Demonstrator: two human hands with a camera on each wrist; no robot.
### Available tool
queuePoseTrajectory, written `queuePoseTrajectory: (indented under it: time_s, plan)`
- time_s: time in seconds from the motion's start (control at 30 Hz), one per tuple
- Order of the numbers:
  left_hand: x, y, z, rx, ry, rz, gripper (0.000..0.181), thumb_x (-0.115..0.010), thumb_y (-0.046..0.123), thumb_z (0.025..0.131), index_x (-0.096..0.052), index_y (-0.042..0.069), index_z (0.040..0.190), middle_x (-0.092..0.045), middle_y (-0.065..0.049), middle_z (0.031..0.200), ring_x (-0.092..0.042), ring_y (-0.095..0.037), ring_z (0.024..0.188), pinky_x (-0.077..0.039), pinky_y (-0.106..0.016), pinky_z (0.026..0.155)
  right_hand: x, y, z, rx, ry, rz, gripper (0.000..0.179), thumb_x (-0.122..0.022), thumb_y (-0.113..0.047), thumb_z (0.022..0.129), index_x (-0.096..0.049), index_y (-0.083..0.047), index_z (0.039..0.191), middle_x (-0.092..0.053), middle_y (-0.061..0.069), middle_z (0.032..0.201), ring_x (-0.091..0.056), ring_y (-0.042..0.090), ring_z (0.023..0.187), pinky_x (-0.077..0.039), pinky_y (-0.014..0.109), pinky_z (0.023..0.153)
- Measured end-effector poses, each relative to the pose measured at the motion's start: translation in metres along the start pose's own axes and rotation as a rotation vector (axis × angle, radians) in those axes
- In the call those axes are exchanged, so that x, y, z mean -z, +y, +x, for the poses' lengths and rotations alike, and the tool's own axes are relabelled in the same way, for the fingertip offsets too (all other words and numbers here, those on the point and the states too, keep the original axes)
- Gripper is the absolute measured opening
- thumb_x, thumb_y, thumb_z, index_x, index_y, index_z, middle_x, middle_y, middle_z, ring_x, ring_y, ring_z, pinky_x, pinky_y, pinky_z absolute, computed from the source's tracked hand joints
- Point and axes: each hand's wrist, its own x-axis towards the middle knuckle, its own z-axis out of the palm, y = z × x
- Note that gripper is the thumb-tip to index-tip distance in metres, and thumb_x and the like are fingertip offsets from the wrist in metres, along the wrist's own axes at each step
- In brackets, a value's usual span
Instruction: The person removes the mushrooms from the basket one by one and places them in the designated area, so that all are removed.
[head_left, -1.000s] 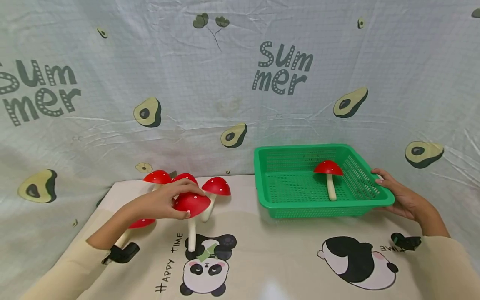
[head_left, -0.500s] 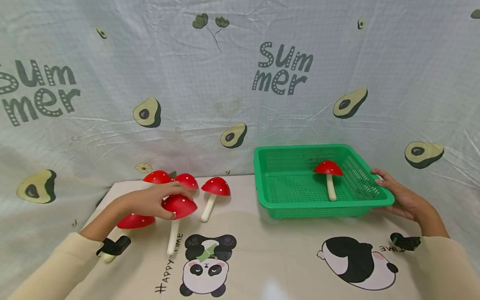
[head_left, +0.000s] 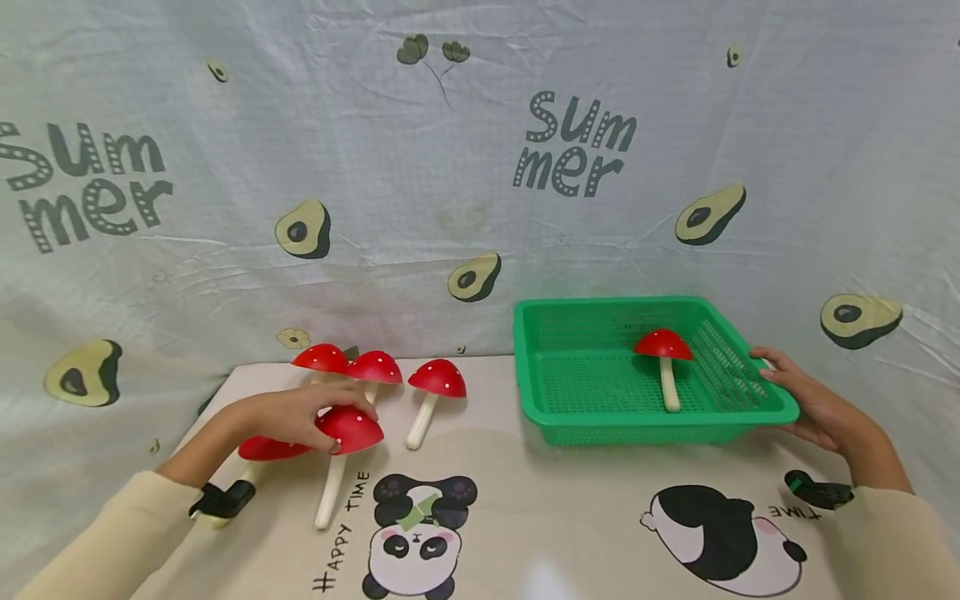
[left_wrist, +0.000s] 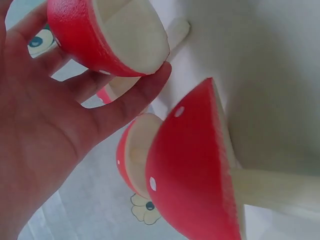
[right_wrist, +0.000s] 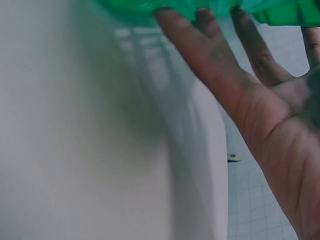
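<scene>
My left hand (head_left: 288, 417) grips a toy mushroom with a spotted red cap (head_left: 356, 432) and a pale stem slanting down close to the tablecloth. In the left wrist view, the fingers (left_wrist: 142, 87) lie round the cap (left_wrist: 80, 37). Another red mushroom (head_left: 272, 450) lies beneath that forearm, partly hidden. My right hand (head_left: 813, 408) touches the right side of a green plastic basket (head_left: 652, 429). Its fingers (right_wrist: 195, 55) are spread and fairly straight, their tips against the basket in the right wrist view. Inside the basket rests one mushroom (head_left: 665, 354).
Behind my left hand are three more mushrooms, at left (head_left: 321, 358), middle (head_left: 377, 367) and right (head_left: 437, 379). A printed fabric backdrop (head_left: 420, 167) rises at the table's back edge. The cream tablecloth (head_left: 562, 517) bears panda drawings.
The left hand has moved left and slightly towards me with its mushroom, whose stem now tilts more. The right hand and basket keep their places; the head view has shifted a little.
</scene>
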Motion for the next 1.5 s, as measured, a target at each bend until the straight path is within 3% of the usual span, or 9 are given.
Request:
queuePoseTrajectory:
  time_s: [0.27, 0.4, 0.67, 0.87, 1.1, 1.33, 1.5]
  plan:
    - [-0.0041, 0.0021, 0.0004, 0.027, -0.084, -0.056, 0.058, -0.080, 0.020, 0.073, -0.064, 0.031, 0.127, -0.051, -0.006, 0.135, -0.043, -0.033, 0.126, -0.055, -0.031, 0.080, -0.0014, -0.0036, -0.0023, 0.006, 0.072, -0.023, 0.029, -0.027, -0.019, 0.113, -0.033, -0.036, 0.136, -0.056, -0.003, 0.117, -0.069, 0.018, 0.094, -0.061, 0.039, 0.077]
    - [-0.0053, 0.0022, 0.0027, 0.040, -0.123, -0.081, 0.057, -0.081, 0.020, 0.073, -0.064, 0.032, 0.127, -0.053, -0.002, 0.131, -0.043, -0.032, 0.126, -0.055, -0.032, 0.081, -0.0020, -0.0037, -0.0009, 0.006, 0.072, 0.001, 0.029, -0.026, -0.018, 0.112, -0.033, -0.034, 0.136, -0.057, -0.002, 0.117, -0.070, 0.019, 0.095, -0.061, 0.039, 0.078]
    - [-0.0078, -0.0024, 0.0026, -0.008, -0.162, -0.080, 0.053, -0.078, 0.018, 0.075, -0.064, 0.031, 0.125, -0.056, 0.003, 0.124, -0.049, -0.027, 0.118, -0.056, -0.030, 0.082, -0.0054, -0.0032, 0.0025, -0.008, 0.092, -0.002, 0.027, -0.027, -0.020, 0.112, -0.031, -0.035, 0.134, -0.055, -0.002, 0.117, -0.069, 0.018, 0.093, -0.061, 0.039, 0.077]
    - [-0.0081, 0.0004, -0.0011, 0.029, -0.193, -0.125, 0.053, -0.079, 0.017, 0.076, -0.064, 0.030, 0.125, -0.056, 0.002, 0.125, -0.048, -0.028, 0.119, -0.056, -0.030, 0.081, -0.0054, -0.0009, 0.0031, 0.002, 0.080, 0.000, 0.028, -0.025, -0.020, 0.113, -0.030, -0.035, 0.135, -0.054, -0.002, 0.117, -0.069, 0.018, 0.092, -0.061, 0.040, 0.077]
    - [-0.0103, -0.0034, 0.0012, 0.024, -0.162, -0.083, 0.055, -0.081, 0.017, 0.075, -0.063, 0.031, 0.125, -0.054, 0.002, 0.127, -0.047, -0.029, 0.122, -0.056, -0.030, 0.082, -0.0087, -0.0011, 0.0004, 0.001, 0.084, 0.005, 0.028, -0.026, -0.019, 0.112, -0.028, -0.034, 0.135, -0.055, -0.002, 0.116, -0.069, 0.017, 0.093, -0.061, 0.041, 0.077]
    - [-0.0087, -0.0048, 0.0023, 0.008, -0.153, -0.033, 0.054, -0.082, 0.017, 0.076, -0.063, 0.032, 0.125, -0.054, 0.003, 0.126, -0.047, -0.029, 0.122, -0.056, -0.029, 0.081, -0.0084, -0.0020, -0.0002, 0.007, 0.039, 0.055, 0.029, -0.026, -0.018, 0.113, -0.028, -0.033, 0.137, -0.055, -0.001, 0.118, -0.070, 0.019, 0.096, -0.061, 0.044, 0.079]
    - [-0.0061, -0.0039, 0.0039, 0.039, -0.156, -0.025, 0.052, -0.082, 0.018, 0.079, -0.063, 0.033, 0.125, -0.054, 0.003, 0.127, -0.047, -0.029, 0.123, -0.057, -0.033, 0.083, -0.0077, -0.0026, -0.0016, 0.008, 0.016, 0.079, 0.030, -0.024, -0.017, 0.113, -0.028, -0.034, 0.137, -0.055, -0.001, 0.118, -0.070, 0.018, 0.097, -0.061, 0.045, 0.081]
